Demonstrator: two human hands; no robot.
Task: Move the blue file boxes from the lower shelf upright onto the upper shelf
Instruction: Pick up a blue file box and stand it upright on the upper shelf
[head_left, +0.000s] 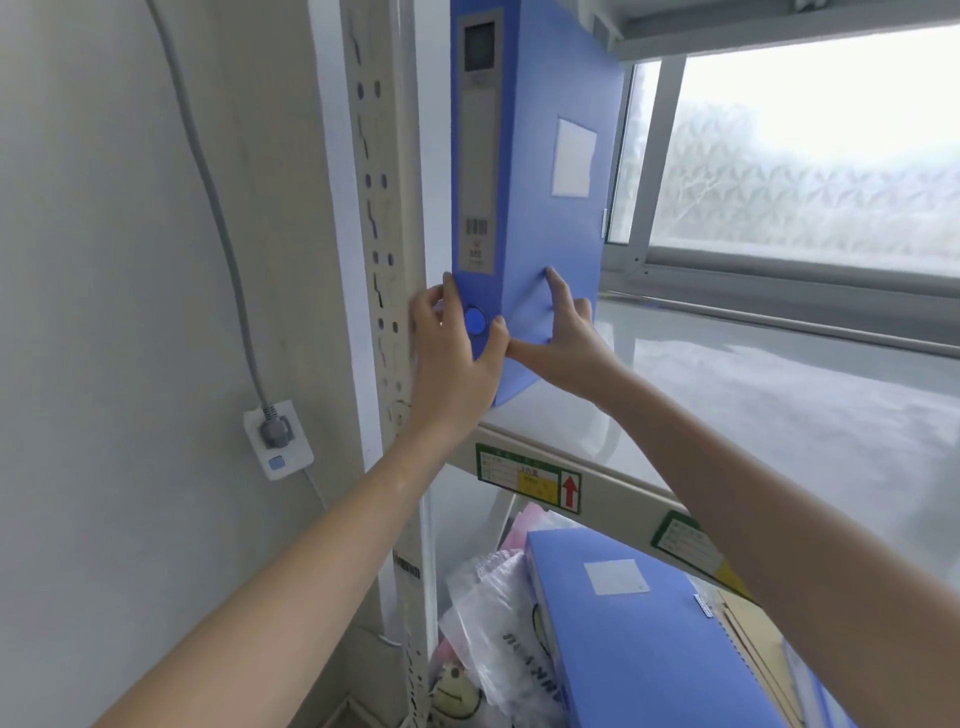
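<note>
A blue file box (540, 156) stands upright at the left end of the upper shelf (753, 395), its labelled spine facing me. My left hand (457, 358) wraps the bottom of the spine, fingers on its left side and thumb on the front. My right hand (566, 343) presses flat against the box's right face near its bottom corner. Another blue file box (639, 639) lies flat on the lower shelf below.
The shelf's perforated upright post (379, 260) runs just left of the box. A wall socket with a grey plug (278, 436) sits on the left wall. Plastic bags (493, 613) and cardboard (753, 639) crowd the lower shelf. A frosted window (810, 156) lies behind.
</note>
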